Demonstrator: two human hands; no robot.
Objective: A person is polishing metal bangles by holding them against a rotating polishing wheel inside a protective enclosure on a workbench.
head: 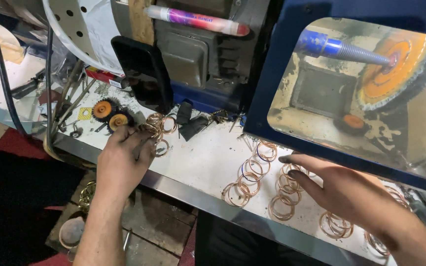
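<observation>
My left hand is down on the white bench, fingers curled around a small cluster of copper-coloured wire rings, pinching them at the fingertips. Right beside that cluster sit two little round brush wheels with orange centres, and next to them a small yellow square tag lying flat on the bench. My right hand is over on the other side, flat and spread, fingers stretched out, dark smudged tips resting on the rows of copper rings laid out along the bench front; it grips nothing. More rings run off past my wrist toward the right edge. Between my hands there are dark scraps of cloth or rubber near the base of the machine. Leaning against the grey motor housing is a black phone, screen dark. On top of the housing lies a tube-shaped marker, white body with a pink and purple band and a red cap. To the right, a blue hood with a clear window shows a blue tapered spindle and an orange buffing wheel. A red box edge peeks out behind the phone; I can't make out its label.
</observation>
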